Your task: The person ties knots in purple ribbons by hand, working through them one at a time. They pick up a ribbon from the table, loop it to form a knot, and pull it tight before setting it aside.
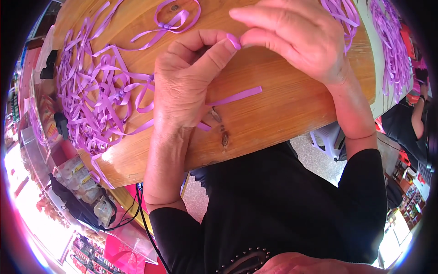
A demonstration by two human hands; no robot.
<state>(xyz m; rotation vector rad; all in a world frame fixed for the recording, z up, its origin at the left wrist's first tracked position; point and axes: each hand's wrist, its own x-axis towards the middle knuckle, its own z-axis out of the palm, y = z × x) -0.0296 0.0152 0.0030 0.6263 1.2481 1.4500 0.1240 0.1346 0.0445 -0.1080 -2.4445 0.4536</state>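
Observation:
Above the wooden table (255, 123), my left hand (187, 73) is closed, its thumb and forefinger pinching a narrow purple ribbon (233, 41). Only a short folded bit of that ribbon shows at the fingertips. My right hand (301, 43) meets it from the right, thumb and a finger pressed together at the ribbon's edge, with another finger stretched out above. Beneath my left wrist, a loose ribbon end (237, 96) sticks out across the wood; whether it belongs to the pinched piece is hidden.
A tangled heap of purple ribbons (98, 100) covers the table's left side. One knotted, looped ribbon (166, 26) lies at the far middle. More ribbon bundles (390, 50) hang at the right edge. Black clips (49, 64) grip the left edge. Another person (406, 123) is at far right.

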